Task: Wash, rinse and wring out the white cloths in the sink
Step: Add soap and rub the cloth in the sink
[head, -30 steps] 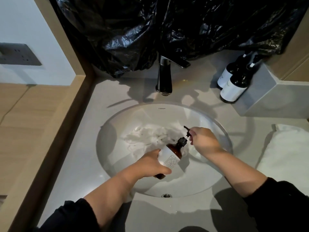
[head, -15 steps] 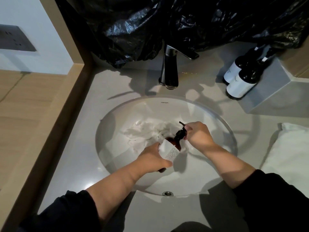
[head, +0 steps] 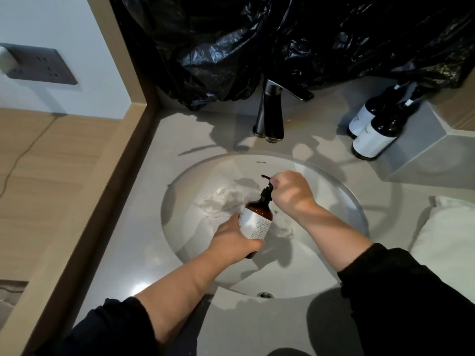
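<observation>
1. Grey socket plate (head: 38,64): on the white wall, far left of the sink (head: 321,265), with a pale plug at its left edge.
2. Wooden ledge (head: 64,201): left of the sink, running along the edge of the desk.
3. Desk (head: 154,188): grey stone top, surrounding the sink on all sides.
4. White cloths (head: 218,201): crumpled in the bowl of the sink, toward its far left part, partly hidden behind the pump bottle.
5. My left hand (head: 231,242): over the sink, fingers and thumb wrapped around the lower body of the pump bottle. Black sleeve pushed up the forearm.
6. Pump bottle (head: 257,222): 1 brown bottle with a white label and black pump, held tilted above the cloths, pump end toward the faucet.
7. Faucet (head: 271,116): dark metal, on the desk at the far side of the sink.
8. Black plastic bag (head: 282,34): crinkled sheet hanging behind the sink, above the faucet.
9. My right hand (head: 293,196): over the sink, fingers curled and closed on the black pump head.
10. Dark bottles (head: 372,137): 2, white labels, on the desk at the far right of the sink, touching a grey box (head: 424,155).
11. White towel (head: 447,235): folded, on the desk right of the sink.
</observation>
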Demonstrator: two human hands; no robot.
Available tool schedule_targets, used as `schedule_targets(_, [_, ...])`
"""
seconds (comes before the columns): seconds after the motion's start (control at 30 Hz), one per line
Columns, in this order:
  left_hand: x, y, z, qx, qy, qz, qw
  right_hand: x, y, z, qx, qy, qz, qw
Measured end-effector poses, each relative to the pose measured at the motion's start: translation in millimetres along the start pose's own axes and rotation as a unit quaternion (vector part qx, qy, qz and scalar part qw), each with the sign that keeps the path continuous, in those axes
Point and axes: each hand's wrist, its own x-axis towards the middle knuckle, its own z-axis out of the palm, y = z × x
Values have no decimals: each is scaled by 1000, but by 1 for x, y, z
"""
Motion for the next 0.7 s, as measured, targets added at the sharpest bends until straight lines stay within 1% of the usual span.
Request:
schedule_targets(0.03, [1, 0, -1, 2, -7, 2, 1000, 0, 2, -2, -6, -4, -2, 1000])
schedule_targets(0.1, [3, 0, 0, -21, -31, 4, 999, -1, 13, -4, 52, 11, -8, 999])
schedule_targets(0.17, [9, -1, 2, -34, -63, 17, 997, -6, 26, -10, 181, 48, -7, 982])
schedule_targets(0.2, [10, 1, 2, -42, -87, 29, 995, -12, 31, -15, 231, 64, 3, 971])
schedule_targets(0.23, [12, 4, 1, -54, -114, 45, 991, -17, 36, -21, 259, 75, -4, 963])
schedule_targets(0.27, [13, 8, -2, -64, -136, 59, 987, -20, 39, -29, 246, 93, -18, 965])
schedule_targets(0.3, [16, 11, -4, -65, -144, 69, 985, -20, 42, -36, 209, 122, -35, 970])
schedule_targets(0.33, [20, 11, -6, -64, -131, 69, 987, -20, 44, -46, 151, 162, -54, 974])
schedule_targets(0.37, [26, 10, -9, -45, -91, 64, 993, -18, 46, -56, 107, 203, -61, 971])
schedule_targets(0.4, [36, 3, -10, 1, -39, 61, 997, -17, 47, -69, 95, 235, -62, 965])
schedule_targets(0.43, [45, -3, -12, 80, 4, 55, 995, -14, 48, -82, 110, 258, -62, 958])
schedule_targets(0.47, [56, -14, -12, 156, 30, 55, 986, -11, 50, -96, 118, 283, -57, 950])
schedule_targets(0.53, [72, -29, -13, 270, 30, 57, 961, -2, 52, -122, 112, 349, -56, 929])
schedule_targets(0.6, [79, -38, -14, 339, 32, 79, 937, 8, 53, -143, 92, 396, -49, 912])
schedule_targets(0.67, [82, -47, -11, 388, 35, 90, 917, 19, 54, -153, 65, 409, -30, 910])
schedule_targets(0.7, [81, -48, -11, 395, 35, 88, 914, 24, 55, -156, 55, 407, -21, 911])
